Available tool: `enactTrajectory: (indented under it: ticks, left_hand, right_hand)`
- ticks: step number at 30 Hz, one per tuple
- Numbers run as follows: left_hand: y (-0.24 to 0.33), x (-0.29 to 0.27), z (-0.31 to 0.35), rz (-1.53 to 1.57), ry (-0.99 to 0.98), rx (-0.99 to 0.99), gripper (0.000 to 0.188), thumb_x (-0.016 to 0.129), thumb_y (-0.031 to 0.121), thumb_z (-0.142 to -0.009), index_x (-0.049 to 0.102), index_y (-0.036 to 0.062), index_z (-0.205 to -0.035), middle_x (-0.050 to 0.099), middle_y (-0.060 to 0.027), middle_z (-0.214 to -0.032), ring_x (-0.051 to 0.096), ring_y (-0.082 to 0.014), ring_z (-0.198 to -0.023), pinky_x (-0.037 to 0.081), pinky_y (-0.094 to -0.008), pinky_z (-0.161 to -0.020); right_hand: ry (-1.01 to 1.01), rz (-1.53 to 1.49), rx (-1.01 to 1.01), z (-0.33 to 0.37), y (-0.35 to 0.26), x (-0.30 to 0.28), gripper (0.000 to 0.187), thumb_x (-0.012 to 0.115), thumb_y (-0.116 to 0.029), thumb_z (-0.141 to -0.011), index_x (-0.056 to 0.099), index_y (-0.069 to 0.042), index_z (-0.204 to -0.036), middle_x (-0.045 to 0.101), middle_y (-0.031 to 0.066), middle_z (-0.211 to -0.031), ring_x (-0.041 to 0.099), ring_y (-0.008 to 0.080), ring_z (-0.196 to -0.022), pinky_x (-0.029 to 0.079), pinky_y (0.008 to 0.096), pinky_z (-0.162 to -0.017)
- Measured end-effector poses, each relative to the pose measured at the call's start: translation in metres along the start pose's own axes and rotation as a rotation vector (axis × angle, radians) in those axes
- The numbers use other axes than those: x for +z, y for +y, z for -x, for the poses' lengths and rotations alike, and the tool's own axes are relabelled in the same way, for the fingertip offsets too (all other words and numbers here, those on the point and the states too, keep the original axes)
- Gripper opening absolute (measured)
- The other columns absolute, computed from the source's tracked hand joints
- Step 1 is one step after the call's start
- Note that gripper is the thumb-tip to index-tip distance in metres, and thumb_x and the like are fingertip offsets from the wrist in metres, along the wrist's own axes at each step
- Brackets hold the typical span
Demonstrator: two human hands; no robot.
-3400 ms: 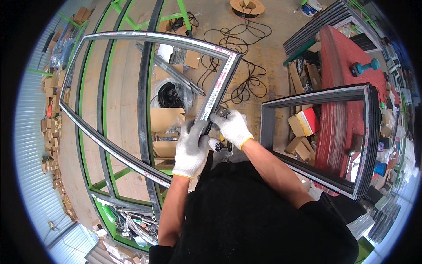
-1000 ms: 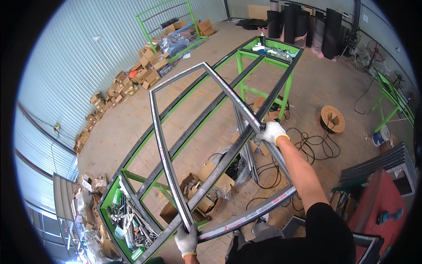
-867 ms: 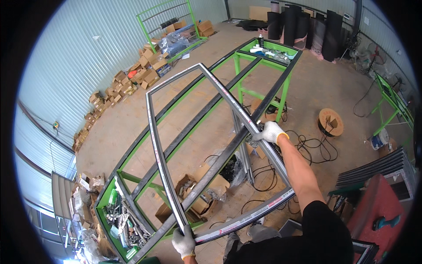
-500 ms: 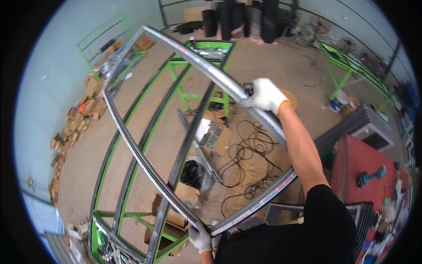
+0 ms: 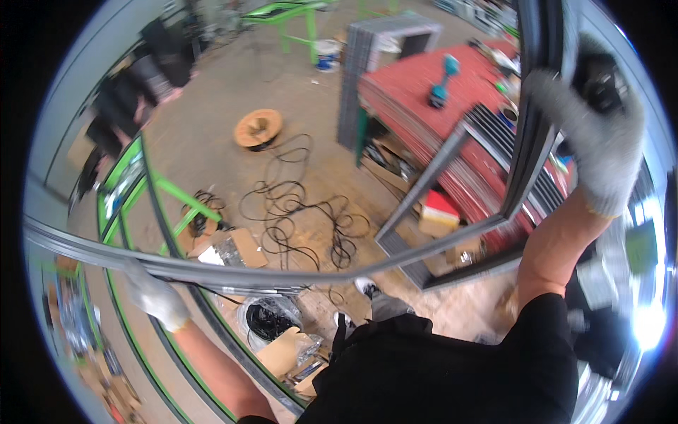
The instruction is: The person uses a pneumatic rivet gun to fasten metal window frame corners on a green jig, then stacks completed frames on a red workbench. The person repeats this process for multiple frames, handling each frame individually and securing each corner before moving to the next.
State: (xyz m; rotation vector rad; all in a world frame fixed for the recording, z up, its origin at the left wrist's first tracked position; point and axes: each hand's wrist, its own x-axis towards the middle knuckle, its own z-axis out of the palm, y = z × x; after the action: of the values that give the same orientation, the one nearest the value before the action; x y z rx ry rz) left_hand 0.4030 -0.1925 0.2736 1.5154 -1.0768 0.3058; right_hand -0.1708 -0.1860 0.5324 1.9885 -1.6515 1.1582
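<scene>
A large grey metal frame point(image 5: 339, 268) is lifted off the green stand and crosses the view from left to upper right. My left hand point(image 5: 155, 297), in a white glove, grips the frame's long rail low at the left. My right hand point(image 5: 593, 141), also gloved, is raised high at the upper right and holds the frame's upright side rail point(image 5: 537, 127). My dark shirt fills the lower middle. The view is blurred by motion.
A green steel stand point(image 5: 141, 205) is at the left. Black cables point(image 5: 296, 219) and a wooden spool point(image 5: 258, 127) lie on the floor. A red table point(image 5: 424, 85) with a teal drill point(image 5: 441, 81) stands ahead, another grey frame point(image 5: 438, 184) leaning on it. Cardboard boxes sit near my feet.
I have turned to the right with the frame. The frame has swung off the green stand toward the red table, and my right hand has risen higher.
</scene>
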Motion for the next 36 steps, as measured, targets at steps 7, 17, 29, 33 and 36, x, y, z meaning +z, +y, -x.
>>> enactTrajectory:
  ticks: [7, 17, 29, 33, 36]
  left_hand:
    - [0.107, 0.146, -0.01, 0.31, -0.662, 0.081, 0.04, 0.073, 0.034, -0.104, 0.073, -0.0045, -0.115, 0.075, -0.0144, -0.1, 0.066, -0.0222, -0.087, 0.054, -0.0379, -0.081]
    - [0.184, 0.228, 0.165, 0.37, -1.459, 0.159, 0.042, 0.083, 0.036, -0.091, 0.071, 0.001, -0.111, 0.08, -0.015, -0.091, 0.079, -0.0273, -0.083, 0.059, -0.0368, -0.077]
    - [0.18, 0.29, 0.269, 0.187, -1.661, 0.309, 0.052, 0.081, 0.046, -0.091, 0.072, 0.0065, -0.124, 0.08, -0.016, -0.114, 0.076, -0.0376, -0.11, 0.057, -0.0451, -0.096]
    - [0.16, 0.314, 0.296, 0.19, -1.671, 0.334, 0.055, 0.079, 0.05, -0.091, 0.069, 0.0084, -0.126, 0.08, -0.0164, -0.112, 0.074, -0.0401, -0.107, 0.057, -0.0479, -0.092]
    - [0.14, 0.342, 0.316, 0.048, -1.763, 0.404, 0.054, 0.078, 0.052, -0.091, 0.072, 0.0091, -0.124, 0.079, -0.0164, -0.114, 0.074, -0.0401, -0.108, 0.057, -0.0485, -0.093]
  right_hand:
    - [0.097, 0.806, -0.295, 0.075, 0.05, -0.149, 0.034, 0.071, -0.018, -0.102, 0.076, -0.012, -0.136, 0.081, 0.0101, -0.113, 0.08, 0.0197, -0.096, 0.063, 0.0312, -0.09]
    - [0.643, 0.057, 0.801, 0.291, 0.092, -0.151, 0.034, 0.084, -0.008, -0.092, 0.075, 0.003, -0.124, 0.078, 0.008, -0.106, 0.073, 0.0142, -0.093, 0.057, 0.0287, -0.085]
    - [0.736, -0.146, 1.102, 0.387, 0.134, -0.106, 0.027, 0.085, 0.004, -0.083, 0.075, -0.001, -0.108, 0.076, 0.0041, -0.098, 0.069, 0.014, -0.086, 0.054, 0.0304, -0.083]
    - [0.745, -0.189, 1.222, 0.406, 0.13, -0.091, 0.028, 0.084, 0.004, -0.084, 0.076, 0.0, -0.111, 0.076, 0.0045, -0.099, 0.069, 0.0142, -0.085, 0.055, 0.0298, -0.082]
    - [0.8, -0.198, 1.317, 0.424, 0.129, -0.075, 0.029, 0.081, 0.005, -0.083, 0.076, 0.0, -0.112, 0.077, 0.0057, -0.1, 0.07, 0.0154, -0.086, 0.055, 0.0293, -0.083]
